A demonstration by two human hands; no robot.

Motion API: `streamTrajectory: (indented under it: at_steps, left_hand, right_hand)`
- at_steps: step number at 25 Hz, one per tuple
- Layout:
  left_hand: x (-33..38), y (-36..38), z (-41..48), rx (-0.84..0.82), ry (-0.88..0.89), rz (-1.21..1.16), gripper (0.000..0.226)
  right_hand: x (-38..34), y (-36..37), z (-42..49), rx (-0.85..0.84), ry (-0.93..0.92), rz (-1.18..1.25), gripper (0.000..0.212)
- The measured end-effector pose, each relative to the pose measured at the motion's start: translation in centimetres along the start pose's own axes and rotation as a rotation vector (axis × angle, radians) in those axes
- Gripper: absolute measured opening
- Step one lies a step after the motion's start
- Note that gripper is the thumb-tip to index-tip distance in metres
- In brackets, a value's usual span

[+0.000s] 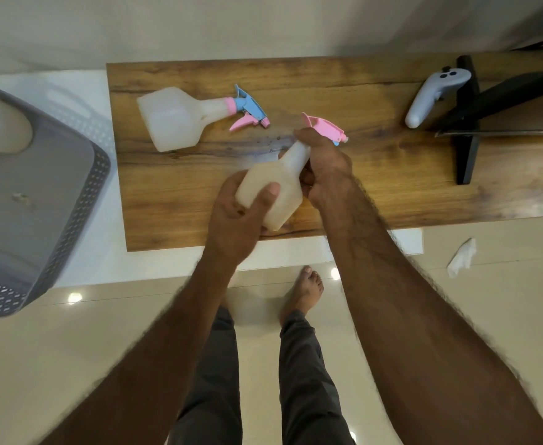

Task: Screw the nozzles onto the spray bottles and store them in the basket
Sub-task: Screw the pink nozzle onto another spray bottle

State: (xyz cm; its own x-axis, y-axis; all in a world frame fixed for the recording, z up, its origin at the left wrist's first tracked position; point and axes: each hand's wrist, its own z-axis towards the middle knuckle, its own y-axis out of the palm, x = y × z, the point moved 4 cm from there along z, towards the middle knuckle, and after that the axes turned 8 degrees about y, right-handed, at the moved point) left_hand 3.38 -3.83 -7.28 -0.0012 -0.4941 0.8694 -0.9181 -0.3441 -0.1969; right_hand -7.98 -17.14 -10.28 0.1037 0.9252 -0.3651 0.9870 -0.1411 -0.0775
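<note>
I look down on a wooden counter (376, 187) from the head camera. My left hand (231, 216) is wrapped around the base of a translucent white spray bottle (273, 184), thumb across its front, holding it tilted just above the near edge of the counter. My right hand (324, 165) is closed around the bottle's neck, right below a pink nozzle (324, 126) that sits at the top of the neck; I cannot tell how far it is screwed on. A second spray bottle (174, 118) lies on its side near the far left corner, wearing a blue and pink nozzle (247, 110). A grey perforated basket (39, 200) stands off the counter's left edge, blurred. A pale handheld controller (430, 94) rests near the far right edge, beside a black stand (466, 123).
</note>
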Motion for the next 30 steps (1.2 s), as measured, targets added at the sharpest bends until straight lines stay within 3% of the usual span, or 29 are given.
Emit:
streamTrajectory:
  at_steps: [2, 5, 9, 12, 16, 18, 20, 23, 27, 30]
  left_hand:
    - [0.9, -0.6, -0.2, 0.057, 0.179, 0.094, 0.063]
    - [1.3, -1.9, -0.8, 0.068, 0.139, 0.054, 0.064]
    - [2.2, -5.6, -1.8, 0.08, 0.175, 0.316, 0.09]
    - [2.4, -10.1, -1.9, 0.176, 0.162, 0.483, 0.109]
    - [3.1, -16.7, -2.1, 0.26, 0.137, 0.443, 0.095]
    - [2.9, -20.9, -1.6, 0.3, 0.174, 0.394, 0.091]
    - [2.2, -24.4, -0.9, 0.281, 0.216, 0.283, 0.09]
    - [1.2, -27.2, 0.3, 0.22, 0.268, 0.2, 0.081]
    - [-0.1, -30.0, 2.7, 0.24, 0.38, 0.362, 0.067]
    - [-2.7, -31.8, 4.5, 0.328, 0.358, 0.521, 0.061]
  right_hand:
    - [-0.4, 0.8, -0.6, -0.011, -0.034, 0.008, 0.054]
    - [-0.8, 2.6, -2.0, -0.016, -0.101, -0.039, 0.058]
    - [-0.6, 5.9, -6.2, 0.086, -0.369, -0.235, 0.04]
    - [1.1, 10.5, -10.6, 0.035, -0.505, -0.351, 0.042]
    - [3.8, 17.1, -15.4, -0.268, -0.706, -0.571, 0.041]
    - [5.3, 19.7, -16.8, -0.466, -0.719, -0.79, 0.046]
    - [6.6, 21.5, -17.1, -0.56, -0.703, -1.037, 0.057]
    - [7.7, 23.7, -17.4, -0.577, -0.746, -1.209, 0.062]
    - [9.1, 27.6, -17.3, -0.386, -0.93, -1.272, 0.055]
    - [11.0, 29.6, -16.4, -0.327, -0.977, -1.246, 0.05]
